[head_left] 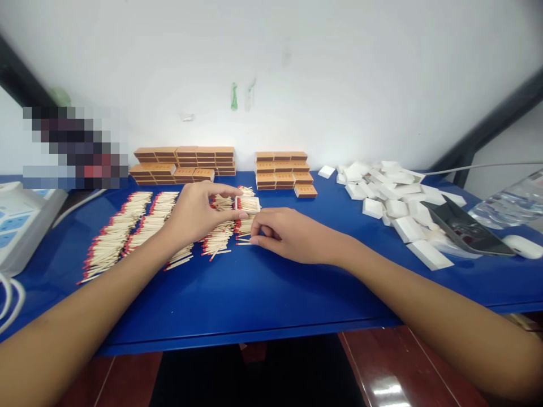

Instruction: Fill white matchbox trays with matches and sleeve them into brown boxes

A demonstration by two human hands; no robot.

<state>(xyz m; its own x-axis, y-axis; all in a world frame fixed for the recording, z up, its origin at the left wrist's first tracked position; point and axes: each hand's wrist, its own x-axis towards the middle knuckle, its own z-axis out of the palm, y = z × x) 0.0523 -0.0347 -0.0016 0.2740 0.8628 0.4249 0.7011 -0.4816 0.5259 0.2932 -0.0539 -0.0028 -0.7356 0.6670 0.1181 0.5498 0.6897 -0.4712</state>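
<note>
My left hand (203,209) grips a small white matchbox tray (253,206) between thumb and fingers, and matches lie inside it. Close by on the right, my right hand (282,233) is curled with its fingertips drawn together at the near end of a row of matches (243,227). Whether those fingers pinch a match is too small to tell. More rows of red-headed matches (112,237) lie on the blue table (237,305) to the left, partly covered by my left hand and forearm.
Stacked matchboxes (186,164) stand along the wall, with a second stack (280,169) to their right. White empty trays (394,192) form a heap at the right. Beside it are a dark tablet-like device (470,229), a white mouse (522,246) and a clear plastic bottle (513,200). A power strip (21,226) sits far left.
</note>
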